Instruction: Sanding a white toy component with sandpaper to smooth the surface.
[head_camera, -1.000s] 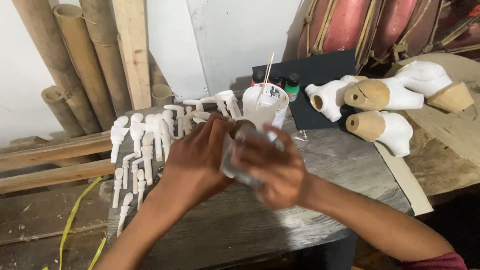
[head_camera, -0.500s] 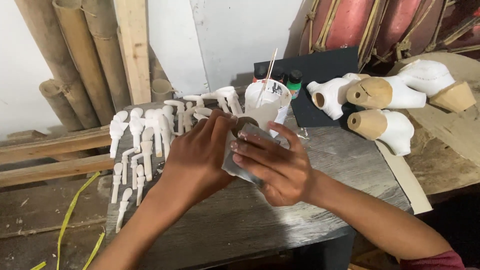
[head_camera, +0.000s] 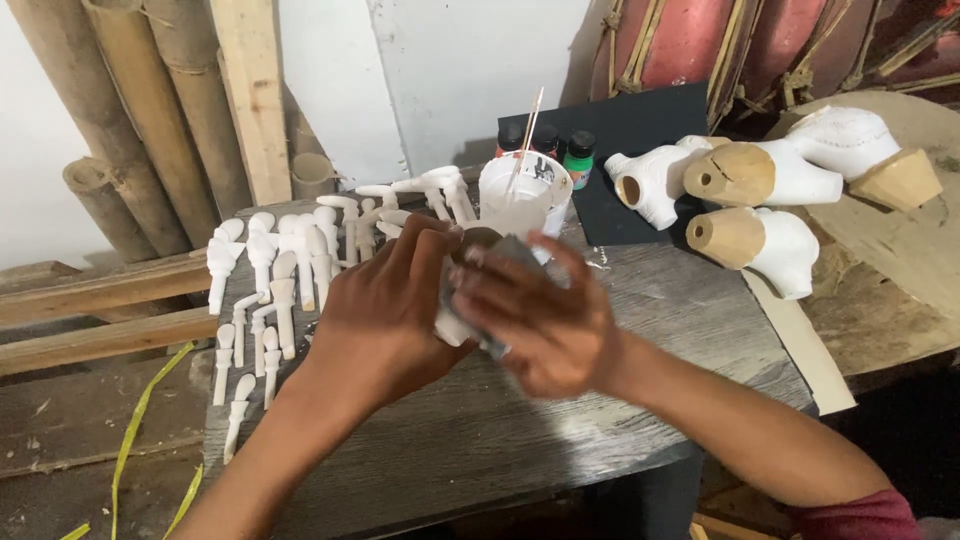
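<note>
My left hand (head_camera: 385, 310) is closed around a small white-painted wooden piece (head_camera: 450, 326) with a brown end, held over the grey wooden table (head_camera: 620, 400). My right hand (head_camera: 550, 325) presses a grey sheet of sandpaper (head_camera: 505, 255) against that piece; it is blurred by motion. Most of the piece is hidden between the two hands. Just behind the hands stands a white cup (head_camera: 520, 195) with a thin stick in it.
Several white carved limb pieces (head_camera: 290, 270) lie in rows on the table's left. White and bare-wood torso pieces (head_camera: 760, 200) lie at the right by a black board (head_camera: 640, 130) and small paint bottles (head_camera: 578, 155). Bamboo poles (head_camera: 130, 120) lean at the back left.
Both hands stay over the same spot. My right hand has shifted slightly down and forward over the piece with the sandpaper, and is now blurred.
</note>
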